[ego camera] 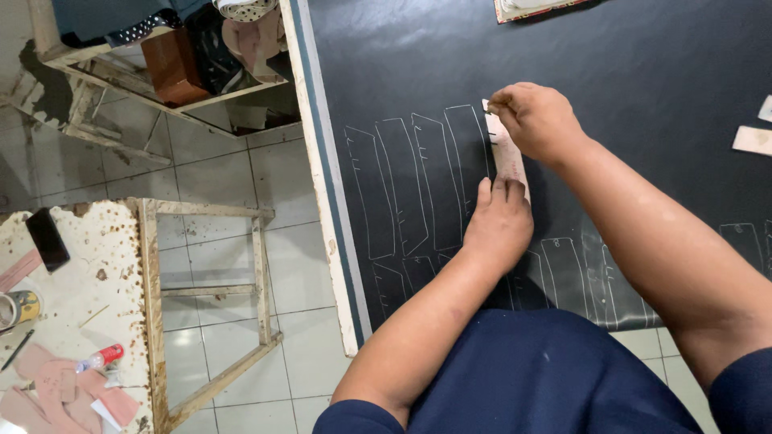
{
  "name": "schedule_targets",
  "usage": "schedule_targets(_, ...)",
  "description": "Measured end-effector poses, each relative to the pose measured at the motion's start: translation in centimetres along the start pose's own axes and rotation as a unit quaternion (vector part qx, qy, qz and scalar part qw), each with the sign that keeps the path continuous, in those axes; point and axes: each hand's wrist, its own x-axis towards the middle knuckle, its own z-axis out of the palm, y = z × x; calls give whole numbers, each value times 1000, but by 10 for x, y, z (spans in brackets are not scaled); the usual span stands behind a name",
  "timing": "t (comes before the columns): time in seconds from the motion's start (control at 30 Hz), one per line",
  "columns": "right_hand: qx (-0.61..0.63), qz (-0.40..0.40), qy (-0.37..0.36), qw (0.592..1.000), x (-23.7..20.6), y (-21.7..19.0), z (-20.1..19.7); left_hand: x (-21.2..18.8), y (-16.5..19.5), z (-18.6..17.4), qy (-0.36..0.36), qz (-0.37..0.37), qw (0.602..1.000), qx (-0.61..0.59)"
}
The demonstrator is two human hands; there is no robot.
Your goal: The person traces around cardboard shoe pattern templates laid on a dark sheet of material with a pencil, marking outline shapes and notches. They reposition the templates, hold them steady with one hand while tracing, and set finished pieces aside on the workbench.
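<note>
While both hands work a pale pattern strip point(508, 157) on the black sheet point(643, 96), white outlines fill the sheet's left part.

Left hand point(498, 225) lies flat on the strip's lower end, fingers pressed together and pinning it down; right hand point(537, 120) sits at the strip's top end, fingertips pinched on a small marking tool point(488, 105) (barely visible, can't tell what kind). Strip lies upright just right of four traced outlines point(418, 181), near the table's left edge point(322, 177), more outlines along the near edge. Two pale pieces point(754, 138) lie at the sheet's right edge. Left of the table, a stained side table point(104, 265) carries a red-capped tube point(102, 357), a tape roll point(18, 308), and a dark phone point(47, 239).
</note>
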Motion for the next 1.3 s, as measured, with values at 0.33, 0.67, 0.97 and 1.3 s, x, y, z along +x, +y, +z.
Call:
schedule_targets(0.33,-8,-6,-16,1000,11,4,1,1,-2,2,3,7,1000,1)
schedule_targets(0.67,-6,-4,7,1000,15,10,3,3,-2,1,-9,-1,1000,-3)
schedule_targets(0.97,-28,23,28,999,-19,20,-19,1,-7,4,18,17,1000,-18)
schedule_targets(1.3,-1,30,11,999,-124,-7,-29,1,-22,12,-3,5,993,-116)
